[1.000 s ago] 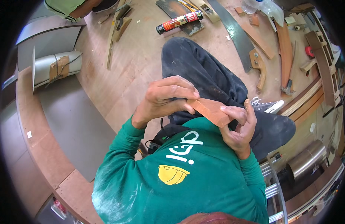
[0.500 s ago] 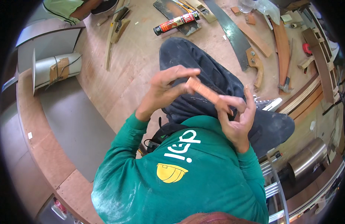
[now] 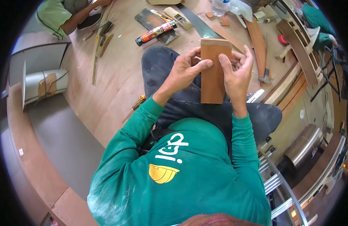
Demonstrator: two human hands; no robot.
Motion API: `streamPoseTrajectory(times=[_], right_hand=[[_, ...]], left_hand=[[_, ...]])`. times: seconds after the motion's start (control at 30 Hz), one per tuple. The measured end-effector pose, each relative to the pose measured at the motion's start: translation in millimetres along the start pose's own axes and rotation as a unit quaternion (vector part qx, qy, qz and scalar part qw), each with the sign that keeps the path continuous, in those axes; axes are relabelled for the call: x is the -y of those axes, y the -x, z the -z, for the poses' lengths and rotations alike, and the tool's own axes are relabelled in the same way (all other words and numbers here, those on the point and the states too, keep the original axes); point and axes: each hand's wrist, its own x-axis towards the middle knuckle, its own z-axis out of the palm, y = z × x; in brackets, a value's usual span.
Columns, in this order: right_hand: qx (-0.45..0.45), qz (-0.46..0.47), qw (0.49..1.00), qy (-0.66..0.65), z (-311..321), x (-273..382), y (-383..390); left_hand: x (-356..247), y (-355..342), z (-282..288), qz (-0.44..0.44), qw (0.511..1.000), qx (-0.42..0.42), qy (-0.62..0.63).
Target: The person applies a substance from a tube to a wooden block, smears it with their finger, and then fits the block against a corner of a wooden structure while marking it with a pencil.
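A short reddish-brown wood board (image 3: 213,79) is held up over my lap, its broad face turned toward me and its pale end grain at the top. My left hand (image 3: 189,69) grips its left edge, thumb on the face and fingers behind. On the other edge my right hand (image 3: 236,71) presses its thumb to the face, with the fingers partly raised behind. Beyond the board lies a handsaw blade (image 3: 198,22); its handle is hidden behind the board and my hand.
Ahead lie a sealant tube (image 3: 156,33), a wooden hand plane (image 3: 178,17) and another plane (image 3: 104,44). A claw hammer (image 3: 266,77) and planks (image 3: 256,45) are at right. A co-worker's arm (image 3: 78,19) shows far left. An aluminium ladder (image 3: 272,184) stands near right.
The board has turned from edge-on and slanted to upright with its broad face showing. Both hands have shifted along with it. My view has swung rightward, showing more at the right side.
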Motion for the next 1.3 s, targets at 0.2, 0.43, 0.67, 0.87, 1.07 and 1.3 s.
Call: streamPoseTrajectory(times=[0.2, 0.43, 0.67, 0.87, 1.07, 1.3], right_hand=[[-0.008, -0.005, 0.997, -0.071, -20.8, -3.8, -20.9], [-0.011, -0.016, 0.99, -0.143, -27.7, -4.2, -20.0], [-0.035, -0.013, 0.982, -0.183, -20.8, -13.9, -19.3], [-0.055, -0.041, 0.968, -0.242, -14.1, -15.1, -16.5], [-0.052, -0.014, 0.976, -0.209, -23.2, -9.2, -14.8], [-0.041, 0.009, 0.984, -0.175, -25.1, -25.1, -16.1]], left_hand=[[-5.7, 4.4, -0.6, -0.018, 0.999, -0.017, -0.049], [-5.6, 12.1, 5.0, -0.023, 0.998, -0.031, -0.057], [-5.7, 11.1, 4.0, -0.026, 0.998, -0.016, -0.047], [-2.2, 8.7, 3.3, -0.029, 0.998, -0.026, -0.043], [-5.5, 8.6, 4.9, -0.024, 0.999, -0.025, -0.042], [-1.8, 8.2, 7.5, -0.023, 0.998, -0.03, -0.057]])
